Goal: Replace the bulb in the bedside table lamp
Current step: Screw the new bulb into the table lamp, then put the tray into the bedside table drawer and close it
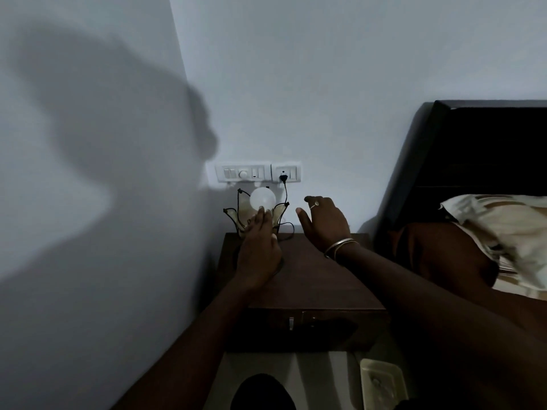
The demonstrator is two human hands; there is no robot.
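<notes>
1. While the room is rather dark, the petal-shaped lamp (pixel 254 216) is easy to find: it stands at the back left corner of the bedside table (pixel 313 279), close to the wall.
2. A round white bulb (pixel 262 199) sits in the middle of the glass petals, and it is not lit.
3. The left hand (pixel 258 250) rests on the lamp from the front. Its fingers (pixel 260 213) lie together against a petal and reach the lower edge of the bulb; they do not close around the bulb, as far as I can see.
4. The right hand (pixel 324 221) hovers just beside the lamp, to the right of it, and holds nothing. Its fingers are loosely spread, the thumb apart from the others, with a ring on one finger and bangles on the wrist.
5. A black cord (pixel 286 199) runs from the lamp up to a plug (pixel 283 176) in the wall socket (pixel 285 173), so the lamp seems connected to power. Whether the switch is on, I cannot tell.
6. I see no second bulb on the table or in a hand, so I cannot say if the bulb in the lamp is the old one or the new one.
7. My judgement: if it is the old one, the task is only at the start, and unscrewing, changing and testing remain. If it is the new one, only the test remains.
</notes>
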